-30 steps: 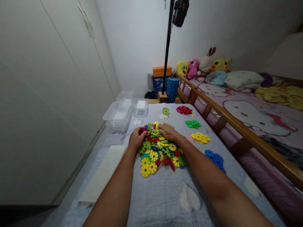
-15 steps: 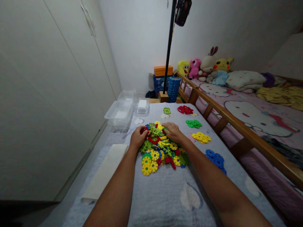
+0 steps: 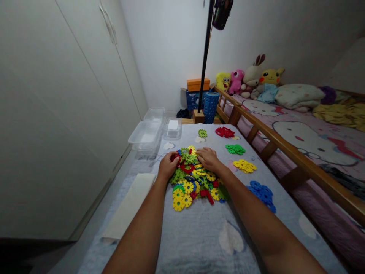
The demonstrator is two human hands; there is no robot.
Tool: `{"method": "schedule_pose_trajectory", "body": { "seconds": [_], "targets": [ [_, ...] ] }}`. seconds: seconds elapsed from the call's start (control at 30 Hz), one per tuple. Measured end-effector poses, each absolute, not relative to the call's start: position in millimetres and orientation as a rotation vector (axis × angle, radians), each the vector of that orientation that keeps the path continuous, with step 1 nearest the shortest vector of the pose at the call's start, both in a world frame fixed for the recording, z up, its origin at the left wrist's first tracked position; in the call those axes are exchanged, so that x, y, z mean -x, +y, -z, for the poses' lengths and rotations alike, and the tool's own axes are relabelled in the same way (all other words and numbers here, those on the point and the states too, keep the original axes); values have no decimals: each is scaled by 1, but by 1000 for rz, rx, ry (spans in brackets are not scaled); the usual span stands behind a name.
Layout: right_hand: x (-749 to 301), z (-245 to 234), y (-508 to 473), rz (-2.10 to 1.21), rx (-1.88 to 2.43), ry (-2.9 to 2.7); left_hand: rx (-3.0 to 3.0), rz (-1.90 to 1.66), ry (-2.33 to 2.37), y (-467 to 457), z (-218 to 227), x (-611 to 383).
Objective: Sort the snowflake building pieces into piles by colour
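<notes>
A mixed heap of plastic interlocking disc pieces (image 3: 188, 187) in yellow, green, red and blue lies mid-table. At its far left side, my left hand (image 3: 168, 166) has its thumb and fingers closed around red disc pieces (image 3: 177, 158). My right hand (image 3: 210, 160) rests over the heap's right side, fingers stretched out and touching the pieces; what lies under the palm is hidden. Sorted piles run along the right: red (image 3: 224, 132), green (image 3: 235, 149), yellow (image 3: 244, 166) and blue (image 3: 262, 195). Farther back sits a small light-green group (image 3: 202, 133).
Clear plastic containers (image 3: 145, 133) stand at the back left, a smaller one (image 3: 173, 127) beside them. A folded white cloth or board (image 3: 131, 205) lies left of my left forearm. The bed's wooden rail (image 3: 273, 146) borders the right side, and a black pole (image 3: 203, 61) rises behind.
The view has shifted slightly, so everything sits a little farther right. Both hands keep almost the same place at the heap, and the sorted piles look unchanged.
</notes>
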State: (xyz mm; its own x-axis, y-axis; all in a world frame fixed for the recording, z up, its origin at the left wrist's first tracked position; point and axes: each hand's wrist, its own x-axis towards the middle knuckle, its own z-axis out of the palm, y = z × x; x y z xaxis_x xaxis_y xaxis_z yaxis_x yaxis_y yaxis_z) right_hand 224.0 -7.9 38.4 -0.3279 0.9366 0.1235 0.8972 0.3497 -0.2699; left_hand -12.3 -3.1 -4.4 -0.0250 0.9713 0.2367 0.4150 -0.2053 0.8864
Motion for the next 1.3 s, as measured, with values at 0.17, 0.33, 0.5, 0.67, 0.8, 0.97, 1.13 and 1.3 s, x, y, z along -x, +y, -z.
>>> {"method": "schedule_pose_trajectory", "body": {
  "seconds": [0.17, 0.33, 0.5, 0.67, 0.8, 0.97, 1.13, 1.3],
  "targets": [
    [-219, -45, -11, -254, 1636, -2394, -1593, -1235, 1438, -4, 3, 12],
    [-251, -50, -21, -297, 1575, -2131, -1594, -1229, 1468, -4, 2, 11],
    [-280, -35, -27, -353, 1585, -1984, -1648, -1208, 1485, -4, 2, 11],
    [-280, -18, -24, -357, 1612, -2077, -1681, -1200, 1492, -4, 2, 12],
    [-275, -9, -22, -384, 1599, -2007, -1679, -1194, 1500, -4, 3, 11],
    [-278, -5, -23, -289, 1534, -1854, -1675, -1187, 1504, -2, 6, 12],
    [-278, -5, -24, -394, 1453, -1749, -1664, -1206, 1523, -2, 7, 12],
    [-269, -10, -23, -490, 1448, -1616, -1672, -1204, 1517, -2, 8, 12]
  ]
}}
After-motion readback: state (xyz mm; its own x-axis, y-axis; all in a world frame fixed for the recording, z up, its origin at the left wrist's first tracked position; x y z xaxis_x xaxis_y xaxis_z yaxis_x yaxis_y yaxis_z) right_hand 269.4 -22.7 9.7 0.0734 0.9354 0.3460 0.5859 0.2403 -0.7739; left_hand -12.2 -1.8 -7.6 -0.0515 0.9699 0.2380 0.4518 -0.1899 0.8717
